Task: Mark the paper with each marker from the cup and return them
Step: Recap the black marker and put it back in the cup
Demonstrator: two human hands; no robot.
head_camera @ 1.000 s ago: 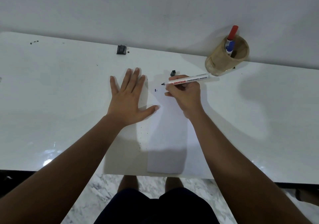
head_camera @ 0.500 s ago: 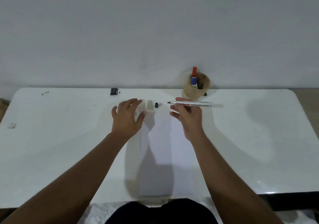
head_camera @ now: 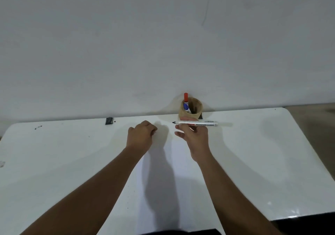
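Holding the uncapped marker (head_camera: 196, 124) level above the paper (head_camera: 181, 162), just in front of the cup (head_camera: 190, 112), the right hand (head_camera: 194, 135) is pinching its light, stiff, smooth barrel at the middle. The left hand (head_camera: 141, 135) is curling closed; what it holds I cannot tell.

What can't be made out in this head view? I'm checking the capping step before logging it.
- Cap: the left hand is closed; whether it holds the cap is hidden by its fingers.
- Marks on the paper: none readable, under shadow.
- Cup: base hidden behind the right hand and marker; the barrels of the markers inside are hidden by its wall.
- Small dark thing on the table: too small to tell.
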